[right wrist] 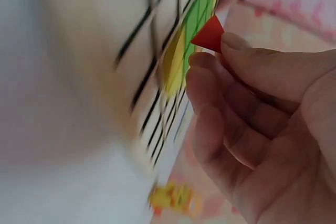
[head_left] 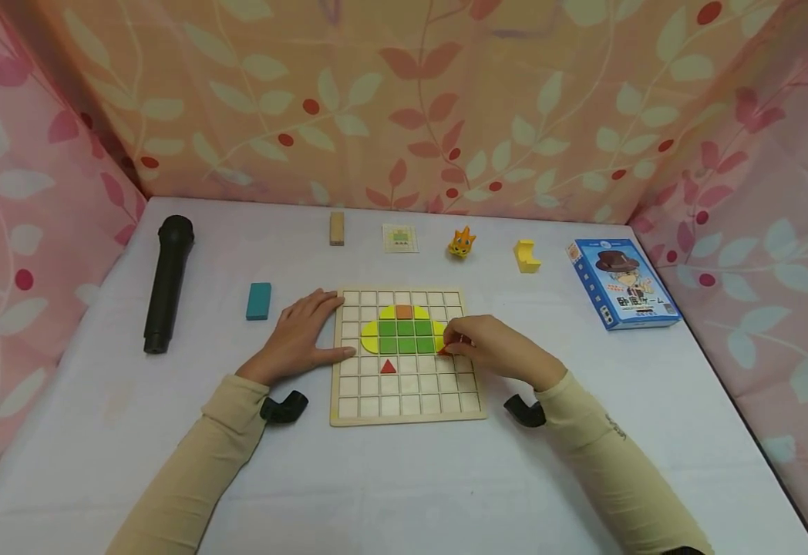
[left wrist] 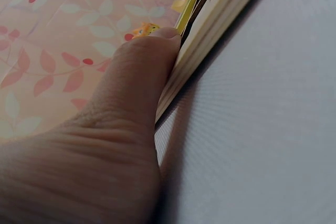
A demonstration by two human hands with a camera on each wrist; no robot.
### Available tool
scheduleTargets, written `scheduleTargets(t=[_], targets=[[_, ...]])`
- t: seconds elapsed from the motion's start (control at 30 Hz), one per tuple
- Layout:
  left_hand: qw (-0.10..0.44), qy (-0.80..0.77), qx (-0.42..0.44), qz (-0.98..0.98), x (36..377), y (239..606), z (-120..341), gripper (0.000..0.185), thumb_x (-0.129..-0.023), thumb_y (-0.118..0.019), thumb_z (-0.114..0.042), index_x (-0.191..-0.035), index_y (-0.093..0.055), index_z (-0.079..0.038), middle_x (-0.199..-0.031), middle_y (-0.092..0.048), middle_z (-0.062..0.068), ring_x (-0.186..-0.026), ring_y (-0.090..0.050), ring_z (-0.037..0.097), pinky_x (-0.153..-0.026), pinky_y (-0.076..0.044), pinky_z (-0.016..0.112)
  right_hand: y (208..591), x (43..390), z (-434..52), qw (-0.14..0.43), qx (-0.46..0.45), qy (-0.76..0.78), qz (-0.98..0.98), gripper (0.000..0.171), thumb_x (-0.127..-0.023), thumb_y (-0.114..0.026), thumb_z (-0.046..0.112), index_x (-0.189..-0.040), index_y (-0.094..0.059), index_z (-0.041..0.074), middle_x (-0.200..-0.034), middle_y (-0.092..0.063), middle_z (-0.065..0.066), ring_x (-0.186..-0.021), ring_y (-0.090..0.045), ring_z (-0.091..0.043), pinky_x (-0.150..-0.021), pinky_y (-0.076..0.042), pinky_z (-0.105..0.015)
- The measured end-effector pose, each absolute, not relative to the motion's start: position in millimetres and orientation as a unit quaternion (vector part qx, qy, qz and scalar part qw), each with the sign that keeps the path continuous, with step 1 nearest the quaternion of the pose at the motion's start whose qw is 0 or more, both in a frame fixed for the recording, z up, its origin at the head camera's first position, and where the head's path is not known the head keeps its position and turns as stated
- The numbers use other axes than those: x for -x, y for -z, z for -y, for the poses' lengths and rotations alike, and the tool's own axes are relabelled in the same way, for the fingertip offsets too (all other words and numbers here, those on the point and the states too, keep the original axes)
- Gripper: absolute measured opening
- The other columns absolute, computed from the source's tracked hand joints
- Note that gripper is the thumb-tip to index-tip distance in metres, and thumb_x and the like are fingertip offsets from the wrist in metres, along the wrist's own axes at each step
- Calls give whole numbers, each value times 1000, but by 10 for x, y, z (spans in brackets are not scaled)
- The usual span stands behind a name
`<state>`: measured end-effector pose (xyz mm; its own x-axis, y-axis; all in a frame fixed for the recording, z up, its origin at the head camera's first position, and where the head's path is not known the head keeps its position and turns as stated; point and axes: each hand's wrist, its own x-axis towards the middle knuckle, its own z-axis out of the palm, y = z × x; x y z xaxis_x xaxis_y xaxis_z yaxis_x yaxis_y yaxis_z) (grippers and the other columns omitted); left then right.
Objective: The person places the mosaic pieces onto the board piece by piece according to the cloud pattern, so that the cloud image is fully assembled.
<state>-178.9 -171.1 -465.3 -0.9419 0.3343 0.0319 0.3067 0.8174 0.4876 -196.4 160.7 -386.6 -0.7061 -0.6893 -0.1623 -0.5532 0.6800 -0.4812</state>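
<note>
A wooden grid board [head_left: 369,407] lies on the table. On it, green squares [head_left: 405,337] form a block with an orange square [head_left: 403,312] above them and rounded yellow pieces [head_left: 370,336] around. A small red triangle [head_left: 388,367] sits on the grid below the green block. My left hand [head_left: 296,335] rests at the board's left side, fingers extended, its thumb [left wrist: 149,61] touching the edge. Between thumb and fingertips, my right hand [head_left: 494,347] pinches another red triangle [right wrist: 210,34], over the right end of the pattern.
Behind the board stand a wooden block [head_left: 337,229], a patterned card [head_left: 400,239], an orange figurine [head_left: 462,243] and a yellow piece [head_left: 526,257]. A black microphone [head_left: 170,285] and teal block [head_left: 258,301] lie left. To the right is a blue box [head_left: 624,283].
</note>
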Motion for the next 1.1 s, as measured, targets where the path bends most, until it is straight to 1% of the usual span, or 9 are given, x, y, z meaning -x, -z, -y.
scheduleTargets(t=[0.1, 0.2, 0.47, 0.67, 0.87, 1.1], targets=[[29, -249, -167, -954, 1795, 4658, 1711, 95, -78, -67, -62, -150, -30, -12, -155, -26, 9, -146, -12, 31, -111, -16, 57, 3900, 1954, -1430, 164, 382, 198, -888, 4, -92, -65, 14, -96, -66, 14, -89, -66, 6, -77, -55, -7, -70, -48, -24], [31, -248, -168, -954, 1803, 4665, 1712, 95, -78, -66, -64, -150, -30, -13, -156, -25, 8, -146, -12, 31, -112, -16, 57, 3934, 1951, -1303, 148, 408, 189, -881, 3, -91, -66, 15, -94, -67, 15, -88, -66, 9, -75, -55, -5, -70, -48, -23], [29, -247, -169, -954, 1803, 4673, 1707, 95, -78, -67, -63, -150, -30, -13, -155, -26, 8, -146, -12, 31, -112, -16, 57, 4027, 1955, -1134, 147, 405, 186, -883, 5, -91, -67, 22, -92, -68, 17, -83, -64, 13, -71, -53, -4, -67, -46, -22], [29, -247, -168, -954, 1799, 4667, 1719, 94, -78, -67, -62, -150, -30, -13, -155, -26, 9, -146, -12, 31, -111, -16, 57, 4027, 1917, -1097, 153, 407, 185, -881, 4, -92, -65, 17, -93, -69, 16, -87, -65, 11, -74, -55, -4, -71, -48, -22], [27, -247, -169, -954, 1800, 4664, 1715, 95, -78, -67, -62, -150, -30, -12, -155, -26, 10, -146, -13, 32, -111, -16, 58, 4051, 1872, -1096, 153, 400, 177, -886, 7, -93, -65, 18, -97, -70, 16, -90, -66, 11, -79, -57, -3, -76, -49, -24], [23, -248, -171, -953, 1792, 4665, 1711, 95, -77, -68, -62, -149, -32, -12, -155, -27, 10, -146, -14, 32, -110, -17, 58, 4080, 1846, -1106, 125, 425, 158, -882, 8, -92, -66, 18, -98, -70, 15, -93, -65, 9, -81, -58, -4, -77, -50, -23]])
